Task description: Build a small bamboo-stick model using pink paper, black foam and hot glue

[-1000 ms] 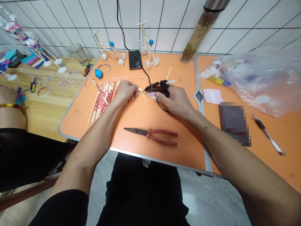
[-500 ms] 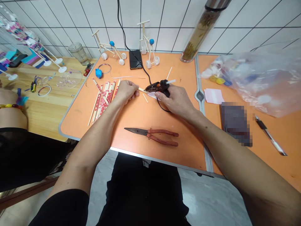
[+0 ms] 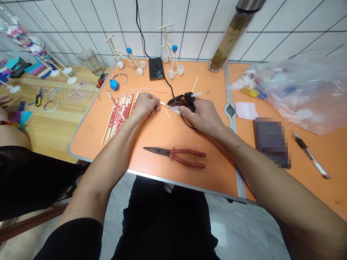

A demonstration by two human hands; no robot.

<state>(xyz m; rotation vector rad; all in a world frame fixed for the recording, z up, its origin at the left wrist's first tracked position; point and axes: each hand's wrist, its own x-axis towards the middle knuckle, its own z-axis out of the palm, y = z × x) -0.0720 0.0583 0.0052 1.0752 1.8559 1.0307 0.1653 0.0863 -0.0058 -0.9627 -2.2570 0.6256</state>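
Observation:
My left hand (image 3: 145,104) is closed in a pinch on a short wooden stick (image 3: 164,104) held just above the orange table (image 3: 159,137). My right hand (image 3: 201,115) grips a black hot glue gun (image 3: 182,100), whose nozzle points left at the stick's end. A white glue stick juts from the back of the gun. A black cord (image 3: 169,86) runs from the gun toward the wall. Another short stick piece (image 3: 167,113) lies on the table below the nozzle.
A bundle of red-and-white wrapped chopsticks (image 3: 119,113) lies left of my left hand. Red-handled pliers (image 3: 177,156) rest near the front edge. Two stick bicycle models (image 3: 127,57) and a black phone (image 3: 155,68) stand at the back. A plastic bag (image 3: 295,90), a pen (image 3: 311,159) and another person's arm (image 3: 8,122) flank the table.
My hands, the stick and the glue gun stay put. The other person's arm at the far left has shifted a little.

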